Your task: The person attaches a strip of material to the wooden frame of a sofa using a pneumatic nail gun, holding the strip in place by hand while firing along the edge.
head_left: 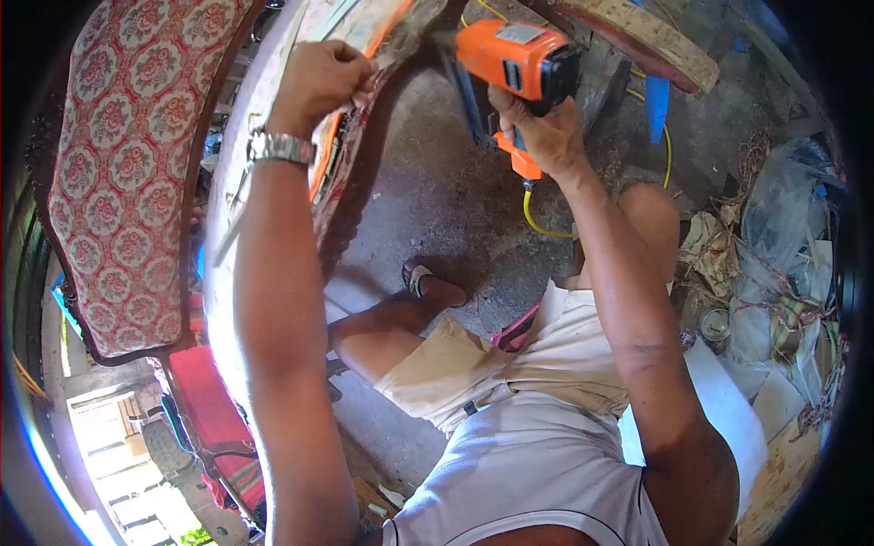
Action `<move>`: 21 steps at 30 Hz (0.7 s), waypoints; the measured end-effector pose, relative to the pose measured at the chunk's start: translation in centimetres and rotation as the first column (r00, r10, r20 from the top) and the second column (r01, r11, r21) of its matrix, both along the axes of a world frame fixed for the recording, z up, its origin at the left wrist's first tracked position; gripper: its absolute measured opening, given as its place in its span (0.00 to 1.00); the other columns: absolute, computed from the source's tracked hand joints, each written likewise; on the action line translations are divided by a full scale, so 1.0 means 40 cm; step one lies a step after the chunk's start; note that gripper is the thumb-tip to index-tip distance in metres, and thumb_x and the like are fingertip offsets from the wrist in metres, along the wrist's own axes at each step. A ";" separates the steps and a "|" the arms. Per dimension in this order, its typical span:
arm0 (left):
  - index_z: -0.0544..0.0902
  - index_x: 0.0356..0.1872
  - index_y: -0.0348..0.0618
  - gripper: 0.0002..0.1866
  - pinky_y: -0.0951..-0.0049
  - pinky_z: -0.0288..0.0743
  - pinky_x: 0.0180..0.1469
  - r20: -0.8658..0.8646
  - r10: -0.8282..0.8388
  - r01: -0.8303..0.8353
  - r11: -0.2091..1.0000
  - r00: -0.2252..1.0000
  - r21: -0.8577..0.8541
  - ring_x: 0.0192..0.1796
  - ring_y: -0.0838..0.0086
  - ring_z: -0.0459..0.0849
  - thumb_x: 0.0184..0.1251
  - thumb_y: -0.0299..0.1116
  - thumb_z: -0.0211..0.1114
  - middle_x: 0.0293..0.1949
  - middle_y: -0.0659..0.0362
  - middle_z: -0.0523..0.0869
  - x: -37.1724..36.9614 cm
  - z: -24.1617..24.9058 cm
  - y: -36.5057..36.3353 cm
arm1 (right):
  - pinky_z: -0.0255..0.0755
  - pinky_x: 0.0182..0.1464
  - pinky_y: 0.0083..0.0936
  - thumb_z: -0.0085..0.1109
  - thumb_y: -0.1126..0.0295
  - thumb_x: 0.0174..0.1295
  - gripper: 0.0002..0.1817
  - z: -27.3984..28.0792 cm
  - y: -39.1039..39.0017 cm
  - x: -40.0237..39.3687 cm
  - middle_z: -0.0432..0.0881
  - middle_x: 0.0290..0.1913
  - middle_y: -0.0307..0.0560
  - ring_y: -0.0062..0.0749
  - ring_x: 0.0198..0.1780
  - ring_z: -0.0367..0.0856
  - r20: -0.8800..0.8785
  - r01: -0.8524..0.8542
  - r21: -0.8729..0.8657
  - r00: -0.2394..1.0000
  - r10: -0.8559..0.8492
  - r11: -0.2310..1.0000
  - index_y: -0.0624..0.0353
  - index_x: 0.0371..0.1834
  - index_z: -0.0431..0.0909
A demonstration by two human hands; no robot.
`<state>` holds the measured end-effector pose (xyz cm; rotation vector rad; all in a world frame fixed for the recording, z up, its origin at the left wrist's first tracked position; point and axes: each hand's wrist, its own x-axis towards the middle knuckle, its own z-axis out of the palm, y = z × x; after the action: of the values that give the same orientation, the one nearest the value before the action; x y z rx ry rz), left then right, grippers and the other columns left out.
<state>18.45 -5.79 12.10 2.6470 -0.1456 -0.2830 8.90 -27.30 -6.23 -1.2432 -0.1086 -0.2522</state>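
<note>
left hand (319, 77) raised, pinching | right hand (542, 132) raised, gripping

Orange staple gun (519, 59), black at the nose and magazine, raised high near the top of view, gripped at the handle from below. Nose pointing left, pressed toward the fabric edge (364, 86) of a wooden furniture frame (264, 118). Yellow air hose (537, 218) hanging from the orange fitting at the base of the handle, curling down and off to the right over the concrete floor. Fabric edge patterned red and cream, folded over the curved pale frame, pinched and pulled taut just left of the gun's nose. Frame tilted upright, running from top centre down the left side.
</note>
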 end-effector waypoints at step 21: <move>0.89 0.41 0.43 0.12 0.57 0.84 0.40 0.603 -0.064 -0.189 0.919 0.795 0.347 0.35 0.56 0.93 0.70 0.42 0.70 0.30 0.51 0.92 -0.083 -0.151 0.004 | 0.84 0.56 0.37 0.76 0.49 0.66 0.27 -0.045 0.068 0.018 0.93 0.52 0.45 0.41 0.54 0.92 0.286 0.211 -0.457 0.955 -0.081 0.864 0.55 0.61 0.85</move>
<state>15.12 -5.63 6.07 3.0392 -0.2219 0.6520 9.62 -24.59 -8.05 -1.7192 -0.3181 -0.5464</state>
